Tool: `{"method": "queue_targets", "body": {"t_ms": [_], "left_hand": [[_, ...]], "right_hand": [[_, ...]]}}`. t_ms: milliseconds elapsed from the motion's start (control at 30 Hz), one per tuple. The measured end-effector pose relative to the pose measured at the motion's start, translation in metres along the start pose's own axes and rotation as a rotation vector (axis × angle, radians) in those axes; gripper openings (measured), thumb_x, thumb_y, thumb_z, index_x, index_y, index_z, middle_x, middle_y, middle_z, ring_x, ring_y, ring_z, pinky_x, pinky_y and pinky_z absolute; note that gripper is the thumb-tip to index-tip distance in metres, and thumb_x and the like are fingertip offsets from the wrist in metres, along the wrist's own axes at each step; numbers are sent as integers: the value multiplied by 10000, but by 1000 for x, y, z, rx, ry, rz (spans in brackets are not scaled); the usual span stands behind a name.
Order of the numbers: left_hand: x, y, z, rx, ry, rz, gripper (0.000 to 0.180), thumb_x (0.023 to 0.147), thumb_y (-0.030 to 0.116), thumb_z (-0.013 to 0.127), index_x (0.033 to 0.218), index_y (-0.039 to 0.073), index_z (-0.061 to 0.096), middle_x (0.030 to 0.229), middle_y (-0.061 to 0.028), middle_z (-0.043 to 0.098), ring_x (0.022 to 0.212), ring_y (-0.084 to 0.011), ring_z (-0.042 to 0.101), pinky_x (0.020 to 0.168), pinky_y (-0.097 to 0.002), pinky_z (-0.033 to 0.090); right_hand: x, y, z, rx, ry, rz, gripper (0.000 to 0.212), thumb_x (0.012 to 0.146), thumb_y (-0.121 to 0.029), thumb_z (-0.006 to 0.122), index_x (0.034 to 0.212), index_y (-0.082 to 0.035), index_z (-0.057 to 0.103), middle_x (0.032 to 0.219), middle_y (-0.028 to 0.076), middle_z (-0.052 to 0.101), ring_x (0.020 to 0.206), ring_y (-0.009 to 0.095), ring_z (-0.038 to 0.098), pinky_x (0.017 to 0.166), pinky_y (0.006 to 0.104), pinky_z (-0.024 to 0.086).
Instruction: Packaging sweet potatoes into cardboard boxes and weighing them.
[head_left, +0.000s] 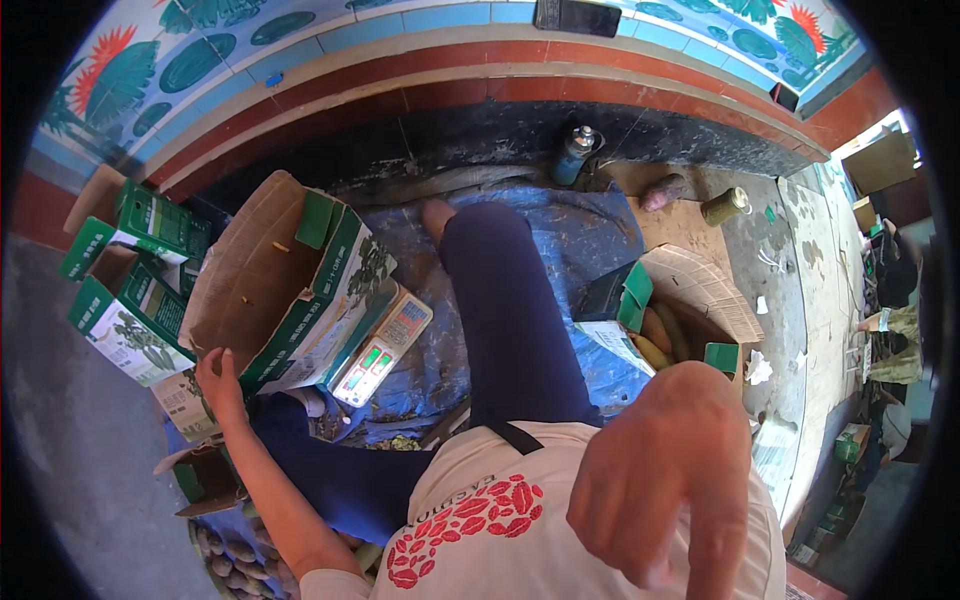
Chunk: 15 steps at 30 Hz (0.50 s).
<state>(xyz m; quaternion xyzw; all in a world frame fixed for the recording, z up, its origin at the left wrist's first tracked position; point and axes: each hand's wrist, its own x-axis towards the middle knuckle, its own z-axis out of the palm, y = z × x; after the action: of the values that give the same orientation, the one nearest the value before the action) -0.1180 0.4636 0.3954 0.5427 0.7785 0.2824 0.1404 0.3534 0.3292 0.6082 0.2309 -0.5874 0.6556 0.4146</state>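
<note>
At the left, my left hand (221,386) is at the near rim of a large cardboard box (240,270), with its fingers bent over the edge. This green-and-white printed box stands with its top open and seems to hold only small scraps. It rests on a digital scale (384,346) with a lit display. My right hand (660,470) is raised close to the camera, in front of my shirt. Its fingers are curled downward, and whatever they may hold is hidden. Behind it, a second open box (690,310) contains several long yellowish and brown vegetables or fruits.
More green-and-white boxes (135,310) stand at the far left. Several brown tubers (235,565) lie at the lower left. A blue tarp (590,230) covers the floor under my leg. By the wall are a blue thermos flask (574,155), a purplish tuber (662,192) and a jar (726,206).
</note>
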Motion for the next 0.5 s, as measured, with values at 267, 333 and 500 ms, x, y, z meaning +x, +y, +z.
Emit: {"method": "queue_targets", "body": {"t_ms": [267,333,500], "left_hand": [[-20,38,-1,256,310,138,376,861,299,613,1124,31,595,1363,-201,408,1279,-326,369,1036,-399,304],[-24,52,-4,305,392,253,358,872,292,602,1112,27,601,1349,-198,433,1264,-325,393,1031,-404,309],[-36,70,-9,80,47,311,247,903,230,550,1024,31,633,1197,-148,588,1163,-312,502,1026,-408,312]], "right_hand": [[1,23,-32,109,134,-42,243,938,-85,497,1093,-59,683,669,37,554,500,136,514,435,260,383],[-6,37,-26,96,243,-194,249,932,-72,499,1110,-45,671,661,36,547,487,131,506,421,254,374],[0,53,-48,186,221,-224,257,920,-54,504,1123,-35,661,656,33,540,466,122,489,394,242,355]]}}
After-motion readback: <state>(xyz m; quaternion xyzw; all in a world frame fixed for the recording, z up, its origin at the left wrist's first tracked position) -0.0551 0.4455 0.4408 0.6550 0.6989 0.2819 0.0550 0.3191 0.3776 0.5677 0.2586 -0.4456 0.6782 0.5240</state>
